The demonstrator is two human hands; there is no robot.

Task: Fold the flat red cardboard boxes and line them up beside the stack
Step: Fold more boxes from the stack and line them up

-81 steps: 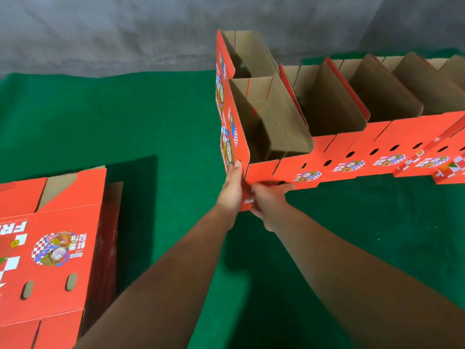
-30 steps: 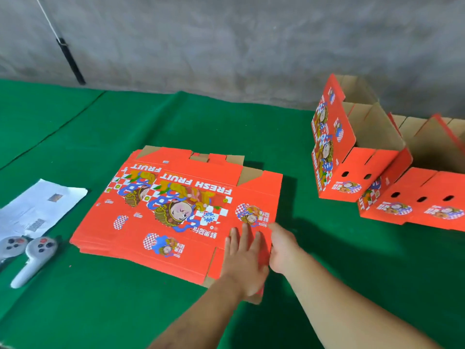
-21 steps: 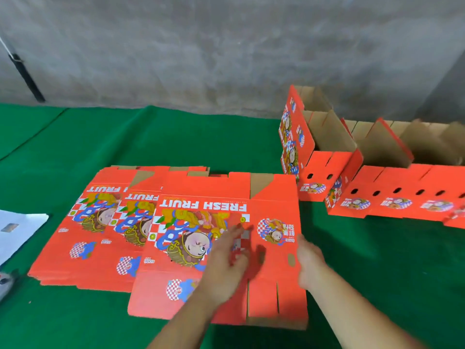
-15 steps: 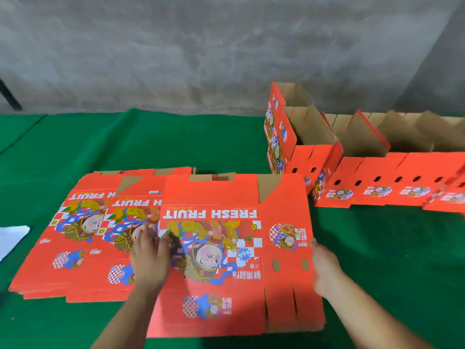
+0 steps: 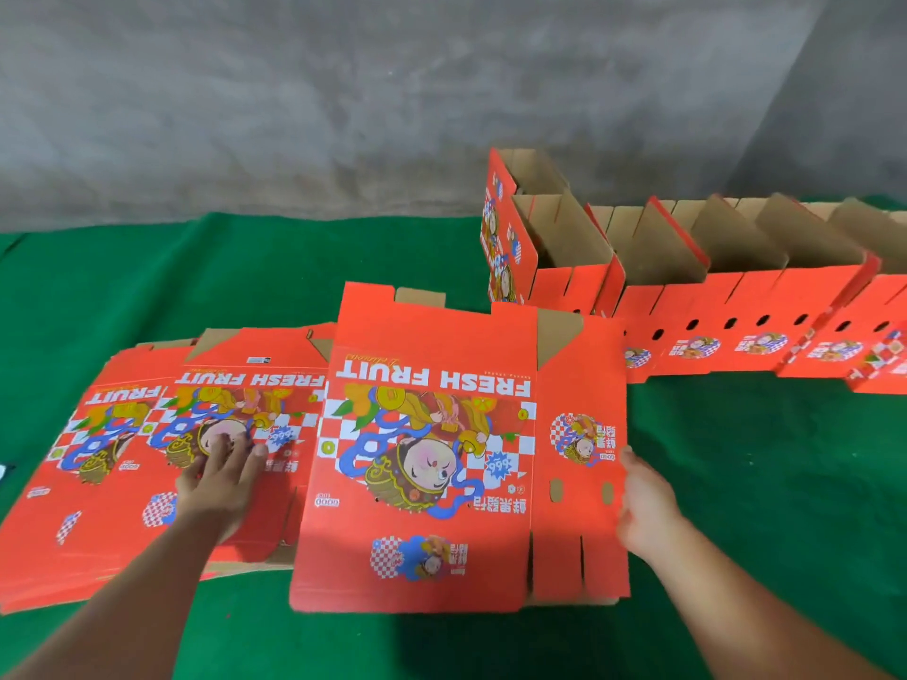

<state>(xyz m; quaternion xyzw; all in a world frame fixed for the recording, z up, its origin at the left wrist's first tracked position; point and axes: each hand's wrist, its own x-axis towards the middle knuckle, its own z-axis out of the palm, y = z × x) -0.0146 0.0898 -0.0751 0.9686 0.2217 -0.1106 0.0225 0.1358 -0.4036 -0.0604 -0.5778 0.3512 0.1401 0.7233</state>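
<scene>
A flat red cardboard box (image 5: 432,449) printed "FRESH FRUIT" lies in front of me, pulled to the right off the stack of flat boxes (image 5: 122,463). My right hand (image 5: 643,503) grips its right edge, thumb on top. My left hand (image 5: 223,476) presses flat with spread fingers on the top sheet of the stack. A row of folded open boxes (image 5: 687,287) stands at the back right, the leftmost one (image 5: 530,238) upright and taller.
Green cloth (image 5: 760,483) covers the floor. A grey concrete wall (image 5: 343,90) runs along the back. Bare green cloth lies between the flat box and the folded row, and in front of me.
My hands left the folded row and came to the stack. The right hand has slid the top flat box rightward off the stack, while the left hand moved left onto the remaining stack.
</scene>
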